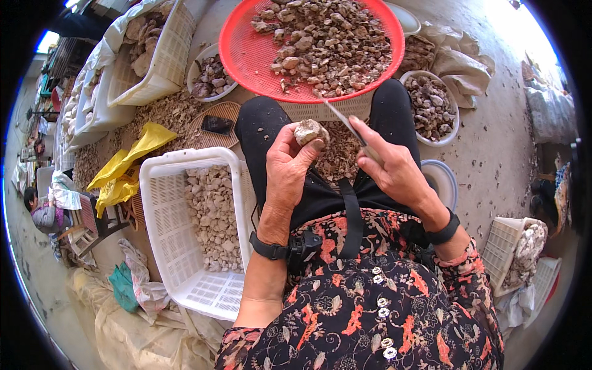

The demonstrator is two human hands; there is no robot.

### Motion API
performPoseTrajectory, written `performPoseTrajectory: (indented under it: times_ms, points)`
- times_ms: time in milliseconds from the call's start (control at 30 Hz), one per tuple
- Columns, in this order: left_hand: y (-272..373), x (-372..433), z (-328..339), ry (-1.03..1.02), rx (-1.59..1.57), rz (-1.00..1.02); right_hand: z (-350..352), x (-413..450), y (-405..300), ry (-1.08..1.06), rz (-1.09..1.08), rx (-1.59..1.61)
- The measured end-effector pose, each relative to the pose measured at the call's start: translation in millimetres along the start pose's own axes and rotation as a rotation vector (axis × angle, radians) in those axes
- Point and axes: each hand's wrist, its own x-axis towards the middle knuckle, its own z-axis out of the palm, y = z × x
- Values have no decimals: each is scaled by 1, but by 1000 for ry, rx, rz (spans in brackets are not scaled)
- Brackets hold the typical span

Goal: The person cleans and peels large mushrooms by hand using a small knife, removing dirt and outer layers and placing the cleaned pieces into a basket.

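Observation:
My left hand [291,159] grips a pale lump with brown patches [311,132], perhaps a piece of root or fungus, between thumb and fingers. In my right hand [393,169] is a knife [351,129], its blade slanting up and left, apart from the lump. The blade's tip lies near the rim of a red mesh tray [245,60] beyond my knees. Many brown, rough pieces [333,46] are heaped in that tray. To my left stands a white plastic crate [159,222] with many paler pieces [215,217] in it.
Brown shavings [337,159] lie between my legs. White bowls of pieces [455,125] [231,92] flank the tray. At left are stacked crates [171,51], a yellow bag [134,157] and a woven tray [199,132] bearing a dark flat object [216,125]. Another person [48,215] sits far left.

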Motion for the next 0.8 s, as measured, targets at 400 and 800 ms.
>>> performPoseTrajectory:
  times_ms: [400, 800]
  points:
    - [-3, -3, -18, 219, 620, 267, 4, -1, -6, -153, -131, -450]
    - [-11, -1, -31, 303, 764, 338, 20, 14, -10, -190, -106, -522]
